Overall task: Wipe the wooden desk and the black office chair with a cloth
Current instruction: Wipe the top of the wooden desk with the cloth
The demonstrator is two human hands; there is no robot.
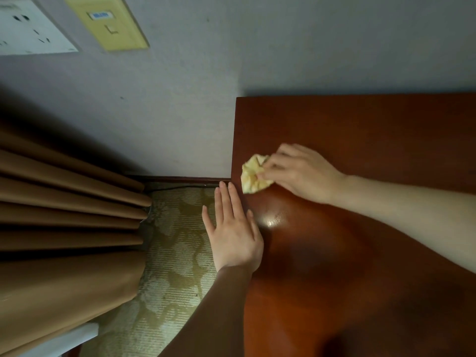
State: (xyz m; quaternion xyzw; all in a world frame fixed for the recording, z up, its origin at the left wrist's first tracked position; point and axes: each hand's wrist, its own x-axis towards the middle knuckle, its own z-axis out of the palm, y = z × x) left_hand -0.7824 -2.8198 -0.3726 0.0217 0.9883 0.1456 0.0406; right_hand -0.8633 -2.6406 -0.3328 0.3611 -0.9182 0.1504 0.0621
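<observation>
A reddish-brown wooden desk point(360, 253) fills the right half of the view, its left edge running top to bottom. My right hand point(301, 172) grips a crumpled yellow cloth point(253, 175) and presses it on the desk top close to that left edge. My left hand point(231, 228) lies flat with straight fingers along the desk's left edge, partly over the floor. The black office chair is out of view.
A grey wall point(257, 47) stands behind the desk, with a white socket plate point(28, 27) and a yellow plate point(108, 21) at the upper left. Brown curtains point(64, 215) hang at the left. Patterned carpet point(175, 253) lies between curtain and desk.
</observation>
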